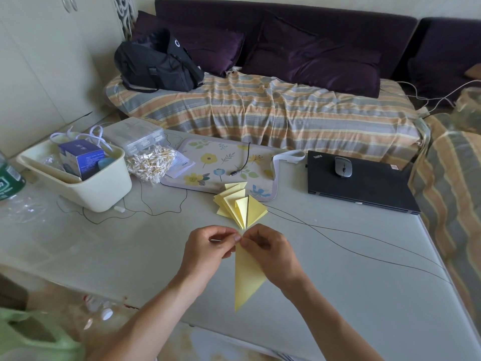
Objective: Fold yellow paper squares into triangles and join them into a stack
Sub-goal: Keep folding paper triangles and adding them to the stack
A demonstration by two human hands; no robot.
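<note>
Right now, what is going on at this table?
A person is working on yellow paper. Both hands, the left hand and the right hand, pinch the top corner of a folded yellow triangle held over the table. Just beyond them lies a fanned stack of folded pieces, partly on a flowered mat. The triangle in hand is not yet joined to it.

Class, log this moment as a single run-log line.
left hand: pinches folded yellow triangle tip | right hand: pinches same tip | joined stack: on table, untouched

Purple sofa (pixel 312 35), pale table (pixel 338 295), white cabinets (pixel 39 61)
</note>
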